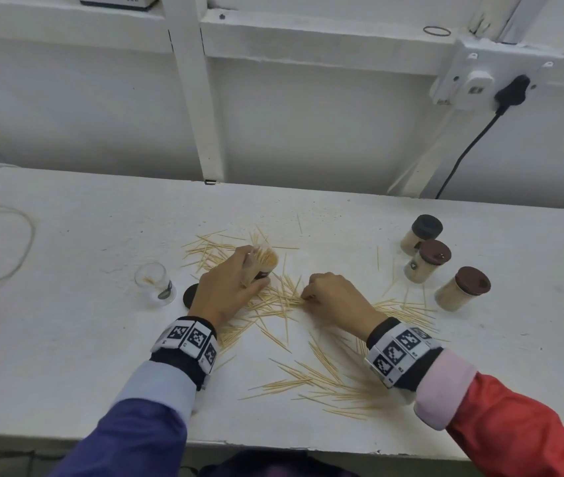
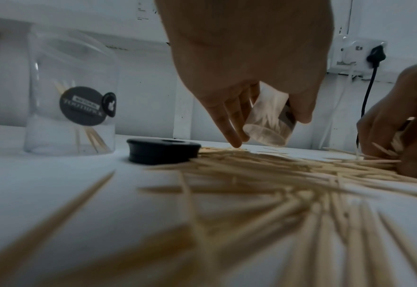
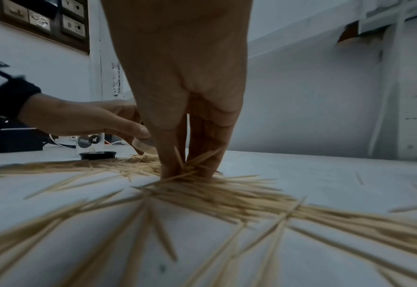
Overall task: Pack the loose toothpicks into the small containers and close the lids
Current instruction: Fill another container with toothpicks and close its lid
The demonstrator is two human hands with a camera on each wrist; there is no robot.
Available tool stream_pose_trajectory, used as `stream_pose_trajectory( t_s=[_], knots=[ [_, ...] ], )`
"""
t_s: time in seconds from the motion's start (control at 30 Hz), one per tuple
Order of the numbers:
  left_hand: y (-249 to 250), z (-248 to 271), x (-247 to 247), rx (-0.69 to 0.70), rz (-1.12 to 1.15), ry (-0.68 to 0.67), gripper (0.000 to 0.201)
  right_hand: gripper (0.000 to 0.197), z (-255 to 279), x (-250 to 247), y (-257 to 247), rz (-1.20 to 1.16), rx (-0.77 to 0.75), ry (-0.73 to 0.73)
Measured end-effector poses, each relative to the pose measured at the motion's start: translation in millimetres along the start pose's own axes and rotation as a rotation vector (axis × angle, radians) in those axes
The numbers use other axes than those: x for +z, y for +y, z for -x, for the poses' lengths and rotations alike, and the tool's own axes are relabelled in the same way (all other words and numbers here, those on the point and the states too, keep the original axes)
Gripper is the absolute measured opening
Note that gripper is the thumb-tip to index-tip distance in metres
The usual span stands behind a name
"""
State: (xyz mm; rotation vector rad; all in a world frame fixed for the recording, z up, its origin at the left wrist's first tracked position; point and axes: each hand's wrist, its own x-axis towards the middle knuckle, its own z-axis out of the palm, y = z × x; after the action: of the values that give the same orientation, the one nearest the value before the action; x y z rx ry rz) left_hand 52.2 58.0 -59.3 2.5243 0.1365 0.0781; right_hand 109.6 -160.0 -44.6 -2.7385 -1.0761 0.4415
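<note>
**Gathering toothpicks for a nearly full jar**

The white workbench (image 1: 84,356) carries a wide scatter of loose toothpicks (image 1: 322,376), thickest in the middle and toward the near edge. At the far right stand three filled jars with their lids on (image 1: 426,258). At the left, an almost empty clear jar (image 1: 154,283) stands upright with only a few picks inside, and a loose black lid (image 2: 161,151) lies just beside it on the bench.

The left hand (image 1: 229,287) wraps its fingers and thumb round a clear jar (image 2: 267,124), tilted and lifted off the surface, its mouth packed with toothpicks. The right hand (image 1: 335,297) has its fingertips (image 3: 172,169) curled down into the pile at the centre, pinching a small bunch of picks against the bench.

The picks look very light, thin and stiff, with sharp points; they probably roll and splay easily, so taking them as an aligned bundle at mid-length should work better than singly. The jar is smooth, likely slippery plastic, best held round its wall as now. With so many picks still loose, the task seems about halfway done.
</note>
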Motion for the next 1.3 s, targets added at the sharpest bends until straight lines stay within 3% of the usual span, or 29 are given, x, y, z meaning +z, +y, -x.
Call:
stream_pose_trajectory(
  t_s=[0.3, 0.63, 0.87, 1.17, 1.3],
  knots=[
    [2, -2, 5, -0.002, -0.027, -0.029, 0.064, 0.014, -5, 1, -1, 0.340, -0.080, 0.029],
    [1, -2, 5, -0.006, -0.025, -0.040, 0.066, 0.016, 0, -22, 15, 0.189, -0.035, -0.081],
    [1, -2, 6, 0.045, -0.033, -0.053, 0.061, 0.014, -4, -51, 24, -0.160, -0.053, 0.007],
    [5, -1, 7, 0.136, -0.041, -0.104, 0.063, 0.020, -32, -64, -6, 0.056, -0.145, -0.174],
    [6, 0, 6, 0.131, -0.008, -0.095, 0.060, 0.019, -42, -69, -19, -0.026, -0.101, -0.231]
  ],
)
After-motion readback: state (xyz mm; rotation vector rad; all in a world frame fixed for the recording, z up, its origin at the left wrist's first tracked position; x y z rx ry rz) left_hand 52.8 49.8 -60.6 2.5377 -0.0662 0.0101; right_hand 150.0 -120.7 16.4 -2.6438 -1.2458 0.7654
